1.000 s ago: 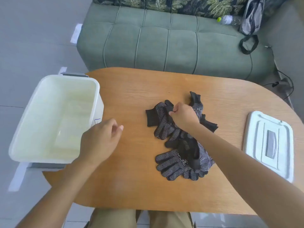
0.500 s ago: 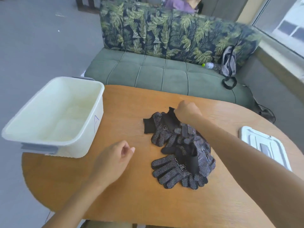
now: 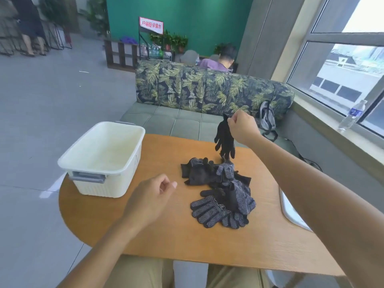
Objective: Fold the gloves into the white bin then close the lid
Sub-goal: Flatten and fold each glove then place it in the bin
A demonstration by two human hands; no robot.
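A pile of black gloves with white grip dots (image 3: 221, 192) lies in the middle of the round wooden table (image 3: 187, 242). My right hand (image 3: 242, 126) pinches one black glove (image 3: 225, 140) by its cuff and holds it in the air above the far end of the pile, fingers hanging down. My left hand (image 3: 151, 199) hovers over the table left of the pile, fingers loosely curled, holding nothing. The white bin (image 3: 104, 159) stands at the table's left edge with nothing inside it. Only a sliver of the white lid (image 3: 291, 210) shows at the right, behind my right forearm.
A green sofa with a leaf-print back (image 3: 207, 92) stands just beyond the table, a grey backpack (image 3: 267, 118) leaning on it. A person sits behind the sofa. A water bottle (image 3: 351, 115) stands on the window sill at right.
My right hand has lifted one glove up out of the pile and away from me. My head has tilted up, so more of the room shows. My left hand stayed near the pile.
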